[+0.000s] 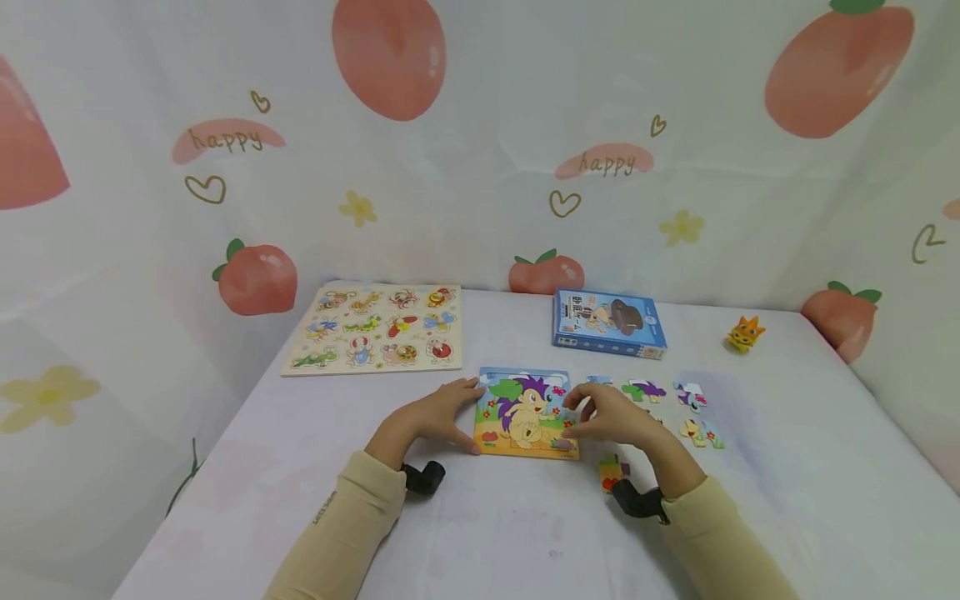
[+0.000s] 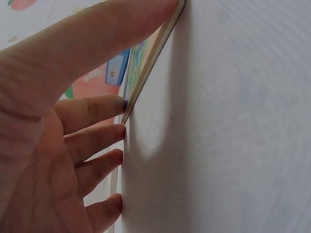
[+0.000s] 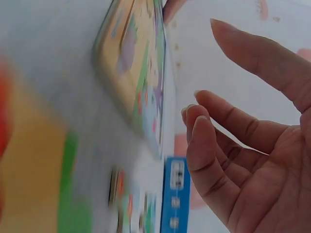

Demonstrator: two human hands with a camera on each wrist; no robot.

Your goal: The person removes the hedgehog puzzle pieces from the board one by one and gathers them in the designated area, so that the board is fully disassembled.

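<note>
A jigsaw board [image 1: 525, 412] with a purple-spined hedgehog picture lies on the white cloth between both hands. My left hand [image 1: 438, 414] touches its left side, the thumb near the lower corner and the fingers near the upper one. In the left wrist view, the thumb [image 2: 97, 43] lies at the board's edge with the fingers fairly straight. My right hand [image 1: 611, 417] is over the board's right edge. Its thumb and bent fingers stand apart with nothing between them in the right wrist view. Loose jigsaw pieces [image 1: 692, 397] lie right of the board, partly behind that hand.
A loose orange piece [image 1: 611, 473] lies near the right wrist. Further back are a wooden insect puzzle board [image 1: 375, 329], a blue box [image 1: 609, 323] and a small orange-yellow toy figure [image 1: 745, 333]. A printed curtain [image 1: 465, 183] hangs behind the table.
</note>
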